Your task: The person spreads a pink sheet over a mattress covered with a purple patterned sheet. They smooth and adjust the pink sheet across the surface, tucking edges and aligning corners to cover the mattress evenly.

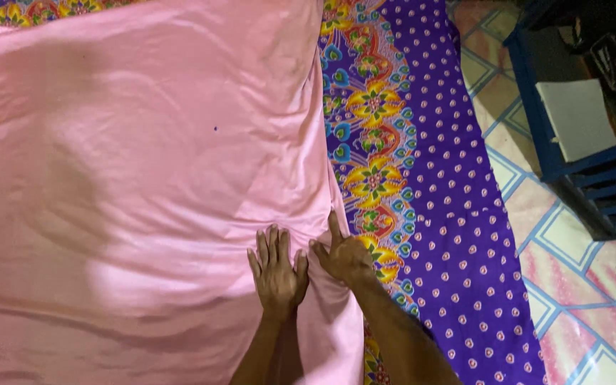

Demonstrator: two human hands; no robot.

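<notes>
**Both hands at the pink cloth's right edge**

Where the pink cloth (144, 178) ends toward the middle of the frame, I have both hands down on it, low and centre. The cloth fills the left and centre of the picture, and its right edge runs top to bottom, from the upper middle down to the bottom middle; that edge is the long line that matters here. My left hand (277, 267) lies flat on the cloth just inside the edge, fingers (272, 242) spread and pointing toward the top of the frame, holding nothing. My right hand (344, 257) sits right on the edge itself, touching the left hand's side, index finger stretched upward; the cloth bunches into a fold between the two hands, and I cannot tell whether the right one pinches it or only presses. The right hand is therefore nearer the edge. Beyond it, to the right, lies the purple patterned sheet (458, 214) with a flowered border, then the tiled floor (572, 285) and a blue frame (536, 107) at the upper right.
</notes>
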